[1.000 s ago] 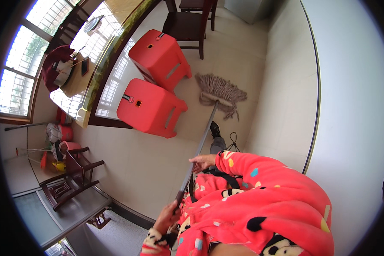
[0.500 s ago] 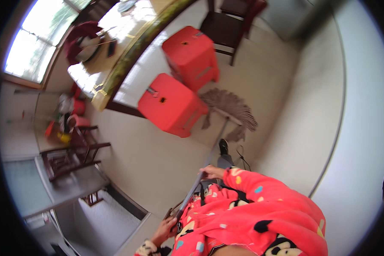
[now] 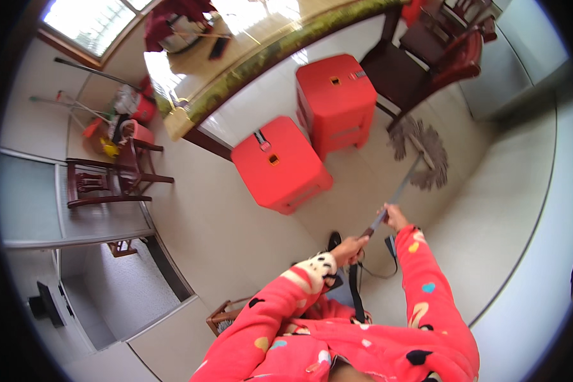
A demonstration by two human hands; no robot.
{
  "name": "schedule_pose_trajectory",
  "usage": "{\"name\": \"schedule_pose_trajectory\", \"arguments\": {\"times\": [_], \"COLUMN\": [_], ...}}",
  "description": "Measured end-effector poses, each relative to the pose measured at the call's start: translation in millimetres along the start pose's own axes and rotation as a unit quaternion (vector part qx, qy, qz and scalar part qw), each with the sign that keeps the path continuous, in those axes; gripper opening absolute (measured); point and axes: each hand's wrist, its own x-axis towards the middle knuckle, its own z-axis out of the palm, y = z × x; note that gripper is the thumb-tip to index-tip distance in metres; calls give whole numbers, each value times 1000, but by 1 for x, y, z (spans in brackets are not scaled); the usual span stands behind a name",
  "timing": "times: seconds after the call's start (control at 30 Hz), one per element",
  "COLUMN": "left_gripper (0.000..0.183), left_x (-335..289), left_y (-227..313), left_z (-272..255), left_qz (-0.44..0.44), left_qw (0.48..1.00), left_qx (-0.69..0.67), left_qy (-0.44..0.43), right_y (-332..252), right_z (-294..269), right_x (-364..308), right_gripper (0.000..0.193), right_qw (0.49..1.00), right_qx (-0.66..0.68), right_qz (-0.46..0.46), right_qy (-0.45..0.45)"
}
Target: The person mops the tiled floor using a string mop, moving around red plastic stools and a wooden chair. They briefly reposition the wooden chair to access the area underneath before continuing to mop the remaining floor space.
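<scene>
A mop (image 3: 435, 156) with a grey-brown strand head lies against the floor, its strands fanned out beside the foot of a dark wooden chair (image 3: 420, 70). Its thin grey handle slants back toward me. My left hand (image 3: 350, 250) is closed round the dark end of the handle, close to my body. Farther along, my right hand (image 3: 393, 217) wraps the grey shaft. Both arms are in red patterned sleeves.
Two red plastic stools (image 3: 280, 162) stand left of the mop, by a table (image 3: 235, 89) with a green patterned edge. A silver cabinet (image 3: 496, 70) is at the far right. A wooden chair (image 3: 118, 169) and cleaning things stand left. A loose strap (image 3: 355, 293) hangs near my legs.
The mop head has swept right and away from the stools to the dark chair. Both hands have moved forward and right with the handle, my left coming up close behind my right. The view has turned.
</scene>
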Motion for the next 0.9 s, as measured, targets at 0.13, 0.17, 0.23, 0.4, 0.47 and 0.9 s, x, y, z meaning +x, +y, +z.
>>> {"name": "schedule_pose_trajectory", "arguments": {"times": [0.13, 0.17, 0.23, 0.4, 0.47, 0.9], "left_gripper": [27, 27, 27, 32, 33, 28], "left_x": [19, 12, -8, -93, -134, -499], "left_y": [-16, -22, -30, -72, -98, -240], "left_z": [8, 1, -22, -109, -151, -322], "left_qz": [-38, -42, -67, -98, -108, -96], "left_qw": [999, 999, 998, 995, 994, 978], "left_qx": [-4, -2, 3, 17, 20, 186], "left_qy": [14, 9, 13, -13, -21, 29], "right_y": [5, 14, 31, 129, 182, 468], "right_z": [-22, -17, 2, 67, 98, 271], "right_x": [-8, -11, -21, -59, -75, -267], "right_gripper": [16, 18, 22, 21, 21, 22], "right_qw": [997, 998, 992, 993, 995, 828], "right_qx": [-52, -58, -122, -109, -83, -169], "right_qz": [-52, -40, 0, 39, 50, 311], "right_qy": [-18, 3, 7, -18, -27, -436]}}
